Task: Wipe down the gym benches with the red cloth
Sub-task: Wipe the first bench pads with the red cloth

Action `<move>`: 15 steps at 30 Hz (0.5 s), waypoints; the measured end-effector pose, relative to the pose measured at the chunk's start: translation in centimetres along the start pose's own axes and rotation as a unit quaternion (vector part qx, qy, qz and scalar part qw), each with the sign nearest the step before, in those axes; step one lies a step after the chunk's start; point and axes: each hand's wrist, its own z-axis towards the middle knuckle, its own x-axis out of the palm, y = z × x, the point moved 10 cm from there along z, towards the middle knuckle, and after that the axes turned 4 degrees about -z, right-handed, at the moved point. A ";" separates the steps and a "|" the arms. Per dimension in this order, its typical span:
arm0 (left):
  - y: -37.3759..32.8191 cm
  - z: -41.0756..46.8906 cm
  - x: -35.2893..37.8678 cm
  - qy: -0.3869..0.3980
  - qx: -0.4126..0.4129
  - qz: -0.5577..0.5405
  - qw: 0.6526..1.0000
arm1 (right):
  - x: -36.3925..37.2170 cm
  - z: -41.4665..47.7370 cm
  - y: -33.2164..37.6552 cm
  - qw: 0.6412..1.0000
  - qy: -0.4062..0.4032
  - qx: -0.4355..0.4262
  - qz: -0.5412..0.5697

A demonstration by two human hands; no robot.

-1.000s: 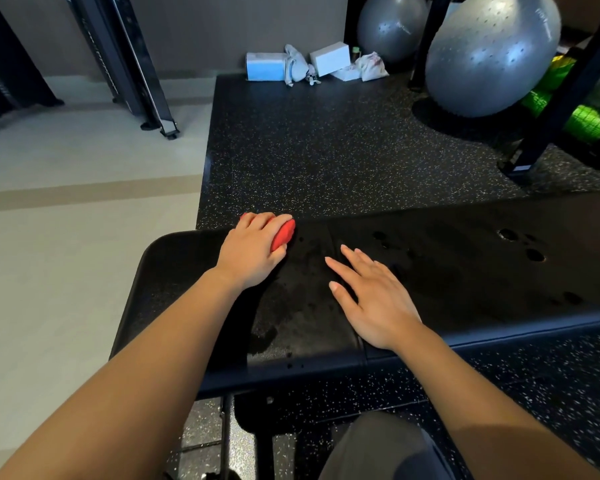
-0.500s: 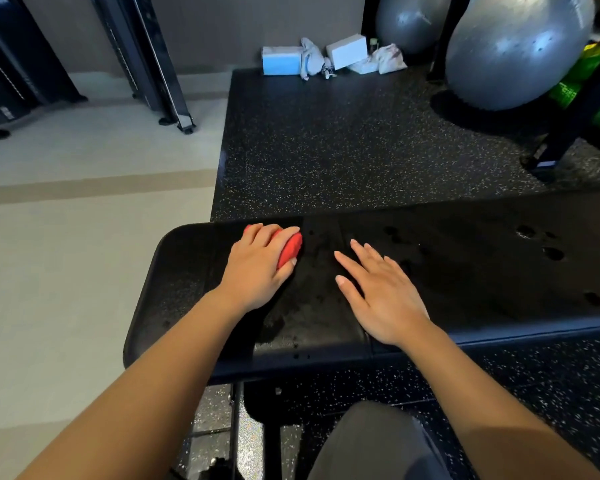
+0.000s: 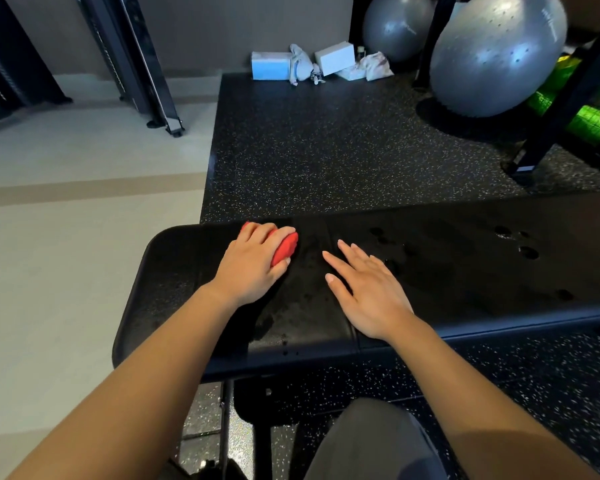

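Bench top lies open rightward, red cloth bunched at its far edge nr the left end, gripped by left hand, right hand flat w/ fingers spread beside it, gray balls + rack post beyond.

Black padded bench stands on speckled rubber floor mat. Wet streaks and droplets on its surface. At the far edge a red cloth, gripped under left hand. Right hand flat beside it.

A blue box, a white box and a large grey ball are seen at the far side of the speckled mat.
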 end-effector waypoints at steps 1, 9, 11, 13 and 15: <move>-0.1 -1.1 -0.3 -0.003 0.010 -0.003 1.000 | 0.1 0.0 0.0 1.000 0.003 -0.001 -0.002; 0.5 -4.4 -1.7 -0.065 -0.063 -0.050 0.995 | 0.4 0.2 -0.1 1.000 0.005 0.004 -0.018; 0.7 -3.5 -1.5 -0.082 -0.122 -0.050 0.988 | 0.3 0.2 -0.2 1.000 0.002 0.002 -0.020; 0.7 -2.7 -1.1 -0.088 -0.136 -0.024 0.987 | 0.3 0.3 -0.2 1.000 -0.003 0.001 -0.020; 0.9 -1.9 -0.8 -0.089 -0.133 -0.014 0.987 | 0.3 0.4 -0.3 1.000 -0.006 0.001 -0.018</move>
